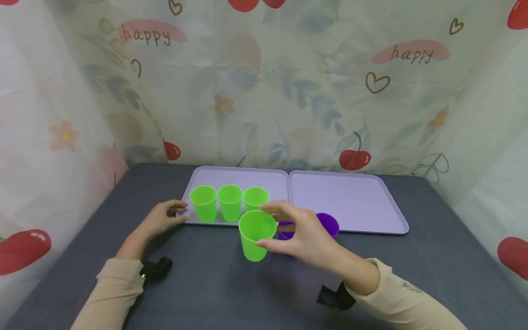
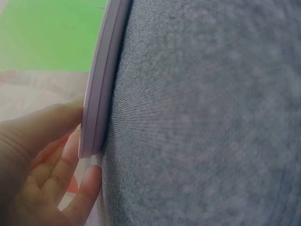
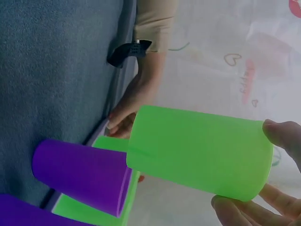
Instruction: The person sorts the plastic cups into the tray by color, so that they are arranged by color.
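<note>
Four green cups total, all mouth up, one apart from the other three. Three green cups [image 1: 229, 204] in left tray [image 1: 247, 176], side by side in one row along its near half, inner walls visible through the mouths. Fourth, the held green cup [image 1: 250, 238], off the tabletop [image 1: 206, 284], in front of the trays and nearest to camera. In right hand [image 1: 307, 231]: grasping that cup near its rim, thumb on one side, fingers on the other. Two trays, both pale lilac with raised rims, set edge to edge; right tray [image 1: 346, 192] beside the left one, same type. Two purple cups [image 1: 328, 223] on the tabletop near the trays' front edges, just behind right hand and partly covered by it; contents not visible. In right wrist view, held cup above purple cup level, one purple cup cut off by the frame. Left hand [image 1: 162, 215] at left tray's outer edge, near the front corner: loose, fingers relaxed, just touching the rim. Two beige sleeves [image 1: 111, 288], two black wrist devices [image 1: 158, 269], one per arm. Behind, printed curtain [image 1: 280, 82], two "happy" labels, several cherries and hearts.
</note>
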Action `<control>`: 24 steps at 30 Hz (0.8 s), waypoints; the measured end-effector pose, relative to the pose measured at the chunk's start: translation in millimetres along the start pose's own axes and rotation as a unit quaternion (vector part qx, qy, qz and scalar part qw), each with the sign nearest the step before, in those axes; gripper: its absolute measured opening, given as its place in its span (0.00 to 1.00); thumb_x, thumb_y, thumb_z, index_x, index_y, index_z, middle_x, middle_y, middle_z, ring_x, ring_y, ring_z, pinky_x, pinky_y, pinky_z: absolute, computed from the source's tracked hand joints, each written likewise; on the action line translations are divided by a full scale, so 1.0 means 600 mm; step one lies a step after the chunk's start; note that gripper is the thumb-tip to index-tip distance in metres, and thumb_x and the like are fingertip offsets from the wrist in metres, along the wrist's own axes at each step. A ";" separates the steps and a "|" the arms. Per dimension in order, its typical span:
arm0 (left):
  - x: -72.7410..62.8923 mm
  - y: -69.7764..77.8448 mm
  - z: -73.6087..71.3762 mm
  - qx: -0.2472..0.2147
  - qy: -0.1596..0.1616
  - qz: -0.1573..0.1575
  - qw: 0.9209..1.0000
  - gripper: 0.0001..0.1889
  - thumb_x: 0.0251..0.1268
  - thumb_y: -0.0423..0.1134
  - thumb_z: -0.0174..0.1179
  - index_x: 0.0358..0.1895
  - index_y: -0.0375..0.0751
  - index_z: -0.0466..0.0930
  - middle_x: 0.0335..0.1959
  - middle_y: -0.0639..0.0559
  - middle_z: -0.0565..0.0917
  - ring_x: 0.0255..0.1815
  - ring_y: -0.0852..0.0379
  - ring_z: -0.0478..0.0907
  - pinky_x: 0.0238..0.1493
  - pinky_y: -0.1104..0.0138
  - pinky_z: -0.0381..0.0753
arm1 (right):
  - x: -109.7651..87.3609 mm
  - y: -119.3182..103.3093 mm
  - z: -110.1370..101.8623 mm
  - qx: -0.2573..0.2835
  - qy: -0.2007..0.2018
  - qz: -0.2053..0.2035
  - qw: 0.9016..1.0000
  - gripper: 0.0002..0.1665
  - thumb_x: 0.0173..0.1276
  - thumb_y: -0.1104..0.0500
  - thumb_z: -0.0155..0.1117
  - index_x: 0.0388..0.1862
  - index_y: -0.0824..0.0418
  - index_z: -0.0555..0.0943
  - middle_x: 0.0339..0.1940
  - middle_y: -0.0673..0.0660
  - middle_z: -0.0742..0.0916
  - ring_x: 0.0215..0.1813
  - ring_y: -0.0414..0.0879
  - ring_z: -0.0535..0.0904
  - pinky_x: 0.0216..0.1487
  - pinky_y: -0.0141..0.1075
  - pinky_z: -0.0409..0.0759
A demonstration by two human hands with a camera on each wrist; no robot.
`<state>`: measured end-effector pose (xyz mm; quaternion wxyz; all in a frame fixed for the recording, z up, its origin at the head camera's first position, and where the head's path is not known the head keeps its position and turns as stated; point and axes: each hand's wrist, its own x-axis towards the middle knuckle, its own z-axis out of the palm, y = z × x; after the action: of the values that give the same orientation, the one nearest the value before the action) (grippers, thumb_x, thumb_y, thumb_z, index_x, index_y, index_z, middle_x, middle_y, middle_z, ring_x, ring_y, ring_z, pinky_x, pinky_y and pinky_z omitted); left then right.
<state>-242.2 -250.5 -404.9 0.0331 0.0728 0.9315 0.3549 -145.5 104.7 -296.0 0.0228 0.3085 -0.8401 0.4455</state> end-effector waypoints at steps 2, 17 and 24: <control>0.000 -0.001 0.000 0.001 0.001 0.001 1.000 0.24 0.61 0.41 0.61 0.57 0.31 0.72 0.53 0.32 0.78 0.57 0.37 0.74 0.55 0.49 0.72 | -0.001 -0.001 -0.005 0.001 0.006 -0.001 1.000 0.32 0.50 0.56 0.75 0.55 0.56 0.75 0.51 0.55 0.84 0.49 0.49 0.83 0.48 0.35 0.81; 0.000 -0.002 0.001 0.000 0.000 0.003 1.000 0.24 0.61 0.41 0.61 0.57 0.31 0.72 0.53 0.32 0.78 0.57 0.38 0.74 0.54 0.50 0.73 | 0.000 0.003 -0.044 -0.031 0.049 -0.014 0.998 0.32 0.49 0.58 0.76 0.55 0.56 0.75 0.48 0.55 0.86 0.46 0.46 0.84 0.46 0.33 0.82; -0.003 0.002 -0.001 0.002 0.001 0.009 1.000 0.23 0.61 0.40 0.61 0.57 0.30 0.72 0.52 0.31 0.78 0.56 0.37 0.74 0.54 0.51 0.73 | 0.003 0.008 -0.061 -0.039 0.067 -0.014 0.997 0.32 0.48 0.58 0.76 0.54 0.55 0.75 0.49 0.54 0.85 0.46 0.46 0.84 0.46 0.33 0.82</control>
<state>-240.6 -250.0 -403.7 0.0284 0.0811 0.9314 0.3537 -157.8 133.7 -277.0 0.0974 0.2885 -0.8490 0.4318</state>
